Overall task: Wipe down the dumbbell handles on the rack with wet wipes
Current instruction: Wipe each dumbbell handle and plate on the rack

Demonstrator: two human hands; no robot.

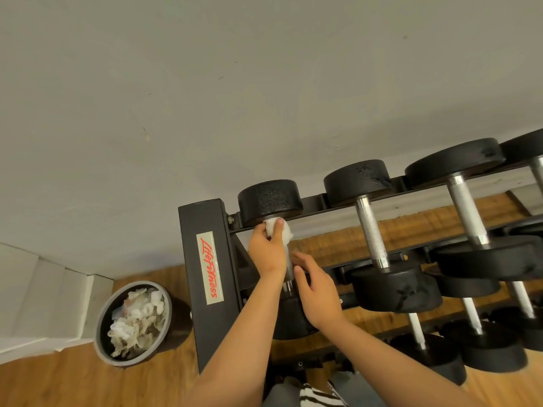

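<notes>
A black dumbbell rack [210, 259] holds several black dumbbells with silver handles. My left hand [267, 251] grips a white wet wipe [274, 227] wrapped round the far end of the leftmost dumbbell's handle [289, 270], just below its far head [269, 201]. My right hand [316, 289] hovers beside the near part of the same handle with fingers relaxed and nothing in it. The near head of that dumbbell is mostly hidden behind my arms. To the right lies a second dumbbell [371, 230].
A round black bin [133, 321] full of crumpled used wipes stands on the wooden floor left of the rack. A grey wall is behind the rack. More dumbbells [467, 212] fill the rack's upper and lower rows to the right.
</notes>
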